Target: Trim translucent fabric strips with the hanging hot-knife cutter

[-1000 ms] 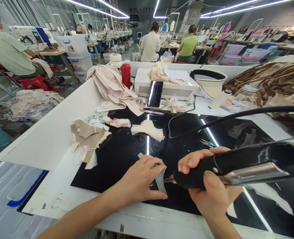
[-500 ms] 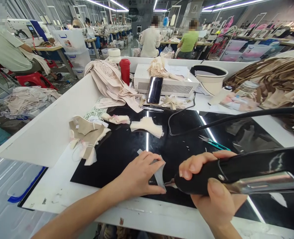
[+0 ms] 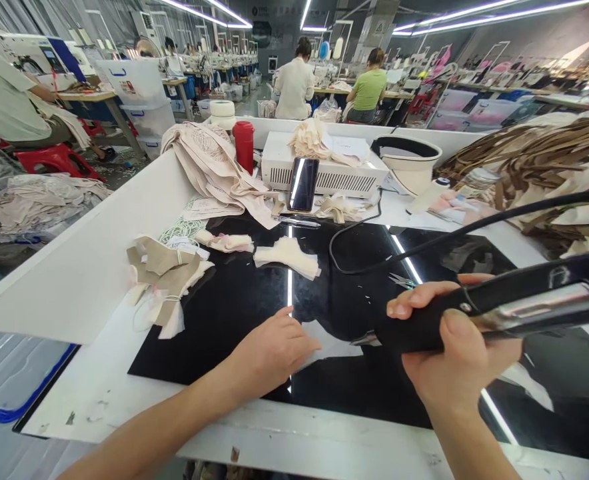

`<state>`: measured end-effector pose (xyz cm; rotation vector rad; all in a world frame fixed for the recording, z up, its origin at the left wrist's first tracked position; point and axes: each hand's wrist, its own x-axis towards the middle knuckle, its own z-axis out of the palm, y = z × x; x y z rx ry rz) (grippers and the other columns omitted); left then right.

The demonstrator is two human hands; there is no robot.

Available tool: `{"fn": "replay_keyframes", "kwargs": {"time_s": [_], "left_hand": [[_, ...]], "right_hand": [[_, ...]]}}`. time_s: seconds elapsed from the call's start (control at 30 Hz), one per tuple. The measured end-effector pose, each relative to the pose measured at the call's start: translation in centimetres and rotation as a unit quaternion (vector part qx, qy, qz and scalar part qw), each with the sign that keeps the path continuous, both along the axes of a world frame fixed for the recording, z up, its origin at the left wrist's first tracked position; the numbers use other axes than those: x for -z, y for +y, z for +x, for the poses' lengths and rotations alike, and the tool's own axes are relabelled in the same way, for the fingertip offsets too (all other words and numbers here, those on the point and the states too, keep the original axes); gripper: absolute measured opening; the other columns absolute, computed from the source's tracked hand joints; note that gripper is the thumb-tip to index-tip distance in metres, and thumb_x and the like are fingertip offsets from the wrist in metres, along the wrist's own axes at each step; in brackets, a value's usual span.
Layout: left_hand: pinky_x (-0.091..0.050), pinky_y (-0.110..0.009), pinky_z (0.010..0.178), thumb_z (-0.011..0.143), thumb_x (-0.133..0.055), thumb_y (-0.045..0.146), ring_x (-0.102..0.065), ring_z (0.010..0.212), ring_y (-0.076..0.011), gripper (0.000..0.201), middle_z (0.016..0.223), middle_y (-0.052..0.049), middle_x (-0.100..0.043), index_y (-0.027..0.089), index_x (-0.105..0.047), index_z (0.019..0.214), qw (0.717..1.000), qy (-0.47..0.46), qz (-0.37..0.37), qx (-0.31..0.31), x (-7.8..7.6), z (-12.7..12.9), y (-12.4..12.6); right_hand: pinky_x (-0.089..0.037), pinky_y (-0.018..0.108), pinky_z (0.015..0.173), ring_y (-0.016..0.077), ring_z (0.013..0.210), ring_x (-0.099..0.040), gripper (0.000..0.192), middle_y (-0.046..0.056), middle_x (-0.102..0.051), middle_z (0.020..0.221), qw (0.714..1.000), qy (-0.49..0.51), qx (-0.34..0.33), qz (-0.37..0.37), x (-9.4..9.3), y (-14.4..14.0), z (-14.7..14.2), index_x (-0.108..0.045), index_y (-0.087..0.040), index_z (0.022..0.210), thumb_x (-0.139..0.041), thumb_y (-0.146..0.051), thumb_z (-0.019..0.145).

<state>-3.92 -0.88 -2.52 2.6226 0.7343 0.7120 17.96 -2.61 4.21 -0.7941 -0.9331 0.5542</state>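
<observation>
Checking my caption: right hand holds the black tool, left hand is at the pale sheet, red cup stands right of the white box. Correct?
Not quite: the head view shows the red cup standing left of the white box, not right. The rest is fine: the right hand holds the black tool and the left hand is at the pale sheet.

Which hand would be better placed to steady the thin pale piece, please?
The left hand, I would judge: it sits at the left end of the thin pale piece, while the right hand grips the black tool.
</observation>
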Motion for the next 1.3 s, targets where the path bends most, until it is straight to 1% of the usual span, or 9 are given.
{"fn": "replay_keyframes", "kwargs": {"time_s": [0.13,0.23,0.43,0.77,0.93,1.03,1.1,1.2,1.3], "left_hand": [[-0.038,-0.044,0.125,0.109,-0.053,0.02,-0.069,0.099,-0.014,0.02,0.105,-0.001,-0.073,0.021,-0.072,0.113,1.0,-0.004,-0.03,0.005,0.0,0.0,0.1],[-0.041,-0.043,0.122,0.107,-0.058,0.021,-0.068,0.104,-0.0156,0.014,0.112,-0.003,-0.073,0.021,-0.072,0.109,0.998,-0.009,-0.055,0.014,-0.2,0.1,0.3],[-0.044,-0.042,0.116,0.102,-0.065,0.019,-0.069,0.107,-0.0184,0.01,0.117,-0.006,-0.074,0.019,-0.073,0.107,0.997,-0.011,-0.072,0.02,-0.4,0.4,0.3],[-0.042,-0.044,0.118,0.102,-0.064,0.021,-0.069,0.109,-0.0193,0.013,0.119,-0.006,-0.074,0.021,-0.074,0.11,0.996,-0.002,-0.082,0.018,-0.6,0.5,0.4],[-0.04,-0.045,0.12,0.1,-0.068,0.019,-0.068,0.11,-0.0198,0.012,0.118,-0.005,-0.074,0.021,-0.074,0.109,0.996,0.006,-0.092,0.016,-0.7,0.4,0.5],[-0.04,-0.045,0.12,0.1,-0.067,0.02,-0.068,0.11,-0.0196,0.013,0.118,-0.005,-0.074,0.022,-0.073,0.112,0.996,0.005,-0.087,0.016,-0.7,0.4,0.4],[-0.039,-0.047,0.122,0.099,-0.069,0.02,-0.068,0.113,-0.0206,0.017,0.12,-0.005,-0.074,0.022,-0.073,0.115,0.996,0.005,-0.091,0.019,-0.8,0.3,0.4],[-0.031,-0.055,0.126,0.092,-0.077,0.023,-0.064,0.125,-0.0255,0.026,0.13,-0.006,-0.072,0.024,-0.073,0.118,0.993,0.018,-0.113,0.032,-1.2,0.0,0.4],[-0.028,-0.06,0.126,0.087,-0.085,0.03,-0.058,0.134,-0.0294,0.039,0.138,-0.006,-0.07,0.027,-0.073,0.124,0.989,0.038,-0.135,0.054,-1.7,-0.2,0.6]], "right_hand": [[-0.055,0.034,0.054,0.0171,0.056,-0.06,0.041,-0.005,-0.067,0.074,0.999,0.013,-0.041,0.003,-0.2,-0.5,-1.6,-0.063,-0.027,0.109,-0.087,-0.038,0.078],[-0.055,0.033,0.054,0.017,0.057,-0.061,0.042,-0.005,-0.067,0.076,0.997,0.003,-0.076,0.006,-0.1,-1.0,-2.6,-0.061,-0.028,0.113,-0.086,-0.04,0.081],[-0.056,0.034,0.06,0.0166,0.063,-0.062,0.037,-0.003,-0.066,0.081,0.993,-0.012,-0.116,0.001,0.5,-1.5,-2.7,-0.061,-0.028,0.117,-0.081,-0.037,0.088],[-0.055,0.033,0.059,0.0166,0.062,-0.062,0.039,-0.003,-0.066,0.081,0.994,-0.012,-0.109,0.012,0.5,-1.4,-2.7,-0.06,-0.027,0.118,-0.082,-0.038,0.087],[-0.056,0.035,0.062,0.0169,0.065,-0.062,0.034,-0.003,-0.066,0.083,0.992,-0.024,-0.121,0.007,0.7,-1.7,-2.5,-0.059,-0.028,0.121,-0.078,-0.032,0.092],[-0.056,0.036,0.061,0.0173,0.065,-0.063,0.034,-0.003,-0.066,0.083,0.994,-0.035,-0.106,-0.002,0.7,-1.6,-2.1,-0.06,-0.028,0.119,-0.078,-0.031,0.091],[-0.056,0.036,0.058,0.0178,0.063,-0.062,0.036,-0.003,-0.065,0.081,0.996,-0.035,-0.083,-0.003,0.5,-1.3,-1.9,-0.06,-0.027,0.116,-0.081,-0.033,0.088],[-0.055,0.035,0.054,0.0177,0.058,-0.061,0.041,-0.003,-0.065,0.077,0.998,-0.019,-0.055,-0.007,0.0,-1.0,-2.0,-0.061,-0.027,0.112,-0.086,-0.038,0.082],[-0.055,0.034,0.053,0.0168,0.056,-0.059,0.042,-0.004,-0.065,0.075,0.998,-0.004,-0.059,-0.009,-0.4,-1.2,-2.4,-0.06,-0.027,0.111,-0.086,-0.041,0.081]]}}
